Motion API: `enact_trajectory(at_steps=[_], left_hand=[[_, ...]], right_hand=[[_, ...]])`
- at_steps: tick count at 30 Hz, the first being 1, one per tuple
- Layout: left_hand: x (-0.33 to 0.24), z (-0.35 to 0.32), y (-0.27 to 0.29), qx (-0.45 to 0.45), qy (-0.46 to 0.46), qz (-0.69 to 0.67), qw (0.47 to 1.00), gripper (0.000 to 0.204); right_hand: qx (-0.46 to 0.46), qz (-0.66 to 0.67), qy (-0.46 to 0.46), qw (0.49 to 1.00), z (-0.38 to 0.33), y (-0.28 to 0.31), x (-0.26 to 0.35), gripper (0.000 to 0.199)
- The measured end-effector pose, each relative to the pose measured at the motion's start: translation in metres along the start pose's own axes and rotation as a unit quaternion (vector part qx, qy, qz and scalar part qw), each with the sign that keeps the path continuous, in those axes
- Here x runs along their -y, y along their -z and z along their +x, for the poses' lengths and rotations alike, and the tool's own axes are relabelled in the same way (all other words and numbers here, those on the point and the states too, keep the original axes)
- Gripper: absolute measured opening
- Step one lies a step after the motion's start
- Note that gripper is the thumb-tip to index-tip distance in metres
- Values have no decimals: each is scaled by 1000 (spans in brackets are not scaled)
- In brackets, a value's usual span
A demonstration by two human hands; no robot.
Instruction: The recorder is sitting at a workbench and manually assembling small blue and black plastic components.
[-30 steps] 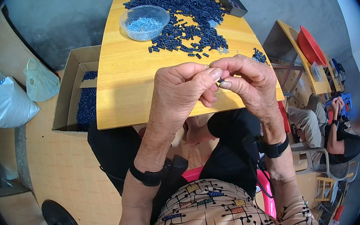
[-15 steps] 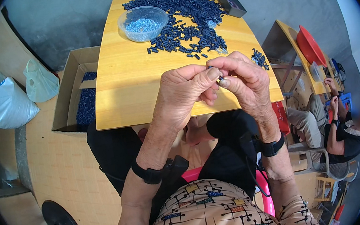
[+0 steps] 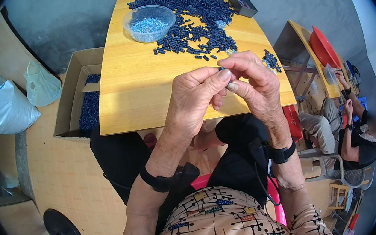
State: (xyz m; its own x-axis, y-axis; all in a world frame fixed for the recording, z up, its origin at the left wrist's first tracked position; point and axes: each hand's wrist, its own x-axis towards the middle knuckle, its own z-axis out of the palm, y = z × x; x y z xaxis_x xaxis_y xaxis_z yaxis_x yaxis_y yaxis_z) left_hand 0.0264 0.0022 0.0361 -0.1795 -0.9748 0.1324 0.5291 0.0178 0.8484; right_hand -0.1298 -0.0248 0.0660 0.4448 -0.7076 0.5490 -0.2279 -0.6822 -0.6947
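Observation:
Over the near part of the yellow table (image 3: 149,104), my left hand (image 3: 199,90) and my right hand (image 3: 255,79) meet, thumbs and forefingers pinched together. Between the fingertips is a small dark cylindrical piece (image 3: 223,69), mostly covered by the fingers. It resembles the small black cylindrical pieces (image 3: 184,6) heaped across the far side of the table. Both hands are closed on it; its ends cannot be made out. Left of the heap stands a clear round plastic bowl (image 3: 129,31) of small shiny bluish metal parts (image 3: 149,26).
A smaller pile of dark pieces (image 3: 271,61) lies at the table's right edge, and a black square tray (image 3: 241,3) at its far corner. Left of the table stands a cardboard box (image 3: 67,103) holding more dark pieces. Another person (image 3: 362,139) sits at a second table on the right.
My hands stay pinched together and have shifted slightly, with the fingertips closer around the small piece. At the right, the other person's hand has moved a little toward the near side.

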Motion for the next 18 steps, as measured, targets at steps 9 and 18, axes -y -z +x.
enact_trajectory(at_steps=[9,18], left_hand=[[-3,-6,-6,21,28,-11,999,23],[-6,-24,-30,92,25,-172,980,16]], right_hand=[[59,108,-39,992,-1,5,2,43],[64,187,78,977,-4,7,18,54]])
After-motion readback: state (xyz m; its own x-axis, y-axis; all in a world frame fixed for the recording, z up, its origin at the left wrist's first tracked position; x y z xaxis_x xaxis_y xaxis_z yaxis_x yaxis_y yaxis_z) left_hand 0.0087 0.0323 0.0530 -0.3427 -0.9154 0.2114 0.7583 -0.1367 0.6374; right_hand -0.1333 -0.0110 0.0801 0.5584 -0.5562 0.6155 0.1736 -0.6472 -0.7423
